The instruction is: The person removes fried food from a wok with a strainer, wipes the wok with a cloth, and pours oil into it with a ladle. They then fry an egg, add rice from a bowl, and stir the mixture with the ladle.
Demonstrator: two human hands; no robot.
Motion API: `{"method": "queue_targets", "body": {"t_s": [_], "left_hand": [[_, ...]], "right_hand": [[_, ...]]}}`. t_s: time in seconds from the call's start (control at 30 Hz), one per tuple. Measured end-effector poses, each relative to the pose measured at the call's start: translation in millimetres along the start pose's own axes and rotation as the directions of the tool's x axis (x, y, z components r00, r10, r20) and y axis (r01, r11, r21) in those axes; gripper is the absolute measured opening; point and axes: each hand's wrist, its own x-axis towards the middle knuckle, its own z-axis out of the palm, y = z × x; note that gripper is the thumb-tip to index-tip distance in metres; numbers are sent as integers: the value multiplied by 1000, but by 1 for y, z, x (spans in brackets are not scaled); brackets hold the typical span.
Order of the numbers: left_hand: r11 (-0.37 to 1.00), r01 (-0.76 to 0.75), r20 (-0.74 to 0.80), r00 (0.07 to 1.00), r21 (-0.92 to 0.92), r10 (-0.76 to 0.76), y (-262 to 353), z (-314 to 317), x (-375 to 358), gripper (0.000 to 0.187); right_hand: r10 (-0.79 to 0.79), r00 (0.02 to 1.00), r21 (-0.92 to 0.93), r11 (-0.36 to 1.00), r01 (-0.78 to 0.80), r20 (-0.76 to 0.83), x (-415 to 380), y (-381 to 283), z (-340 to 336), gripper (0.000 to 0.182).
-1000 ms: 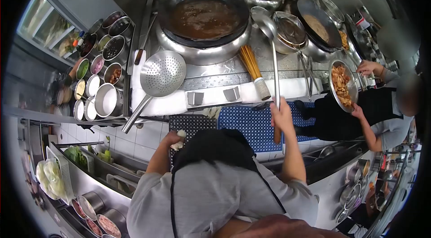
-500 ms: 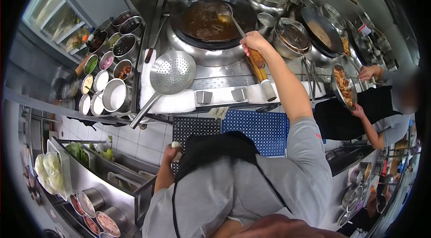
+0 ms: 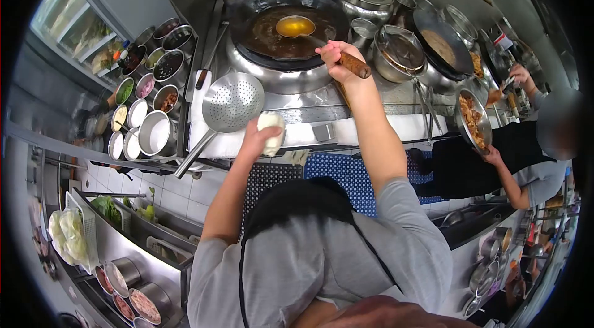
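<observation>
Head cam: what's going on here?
The right hand holds a wooden-handled metal ladle, its cup of yellow liquid over the large black wok of brown liquid. The left hand grips a bunched white cloth beside the round perforated steel strainer. A co-worker holds a steel bowl of brown pieces.

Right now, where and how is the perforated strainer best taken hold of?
Grip the strainer by its handle, probably from the person's side: it slants toward their left, its end jutting past the white towel. The nearer left hand holds a white cloth.
</observation>
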Motion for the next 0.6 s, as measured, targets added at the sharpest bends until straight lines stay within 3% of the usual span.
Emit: {"method": "queue_targets", "body": {"t_s": [0.13, 0.27, 0.33, 0.5, 0.6], "left_hand": [[997, 66, 157, 986, -28, -61, 0, 33, 10, 35], [986, 152, 234, 963, -65, -133, -7, 50, -4, 38], [977, 192, 239, 957, -90, -165, -6, 53, -14, 39], [952, 193, 159, 975, -236, -158, -23, 51, -28, 38], [930, 217, 155, 972, -298, -177, -40, 43, -31, 44]], "right_hand": [[-31, 997, 153, 988, 19, 76, -22, -10, 6, 28], [-151, 985, 116, 983, 141, 80, -66, -25, 14, 30], [-153, 975, 99, 985, 138, 159, -84, -40, 5, 40], [-217, 964, 38, 976, 214, 153, -135, -75, -15, 35], [-273, 961, 10, 962, 273, 45, -162, -98, -30, 34]]}}
